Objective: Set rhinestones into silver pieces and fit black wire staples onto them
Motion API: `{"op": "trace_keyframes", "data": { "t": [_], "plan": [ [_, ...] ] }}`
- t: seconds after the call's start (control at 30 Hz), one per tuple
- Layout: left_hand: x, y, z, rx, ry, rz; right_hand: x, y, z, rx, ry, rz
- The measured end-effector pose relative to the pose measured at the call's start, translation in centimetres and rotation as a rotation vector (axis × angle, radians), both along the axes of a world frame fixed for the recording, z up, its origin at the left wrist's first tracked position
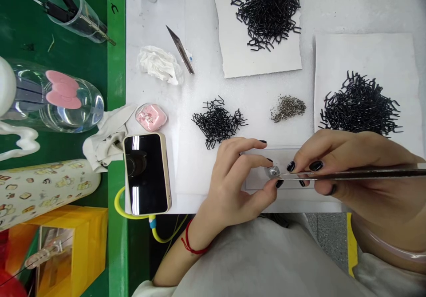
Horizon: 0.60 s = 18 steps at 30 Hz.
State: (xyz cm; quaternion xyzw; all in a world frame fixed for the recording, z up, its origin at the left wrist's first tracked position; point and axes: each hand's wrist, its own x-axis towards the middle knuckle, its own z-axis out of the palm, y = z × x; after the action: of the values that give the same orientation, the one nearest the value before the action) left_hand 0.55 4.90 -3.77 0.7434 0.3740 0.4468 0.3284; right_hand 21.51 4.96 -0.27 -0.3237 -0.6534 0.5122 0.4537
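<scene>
Green worktop (pixel 116 110) w/ white foam pad (pixel 156 13) on it. Two white paper sheets on pad: one top centre (pixel 259 66), one right (pixel 366 53), each w/ heap of black bent wire pieces (pixel 269 13) (pixel 361 106). Third, smaller wire heap (pixel 218 121) sits directly on pad, nr grey-silver granule pile (pixel 288 108).

Left of pad: water bottle w/ pink bow (pixel 56 97), phone (pixel 146 175) on pad's edge, clear cup w/ dark-handled tools (pixel 76 15). On pad: crumpled tissue (pixel 159 65), craft blade (pixel 179 48), pink case (pixel 151 117).

Front centre: clear rectangular plate (pixel 286 157) on pad, under both hands. L hand (pixel 233 177), red string on wrist, has thumb & index together on small silver piece (pixel 273 171), just above plate. R hand (pixel 336 168) clamped on long tweezers (pixel 349 174), tips at same piece. Exact tip contact too small to tell.
</scene>
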Motion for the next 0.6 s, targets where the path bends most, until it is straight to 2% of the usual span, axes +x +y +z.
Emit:
{"op": "trace_keyframes", "data": {
  "t": [0.1,0.2,0.27,0.43,0.6],
  "plan": [
    [0.00,0.01,-0.01,-0.004,-0.006,-0.001,-0.01,0.00,-0.18,-0.014,0.034,-0.060],
    [0.03,0.02,0.00,-0.012,-0.015,0.001,0.10,0.25,-0.34,0.051,0.061,-0.190],
    [0.04,0.01,0.01,-0.014,-0.019,0.000,0.32,0.53,-0.33,0.078,0.020,-0.224],
    [0.02,-0.02,0.04,-0.013,-0.009,0.001,0.93,0.90,-0.26,0.063,-0.085,-0.069],
    [-0.02,-0.01,0.02,-0.017,-0.009,-0.004,0.81,0.92,-0.19,0.080,-0.122,-0.021]
  ]
}}
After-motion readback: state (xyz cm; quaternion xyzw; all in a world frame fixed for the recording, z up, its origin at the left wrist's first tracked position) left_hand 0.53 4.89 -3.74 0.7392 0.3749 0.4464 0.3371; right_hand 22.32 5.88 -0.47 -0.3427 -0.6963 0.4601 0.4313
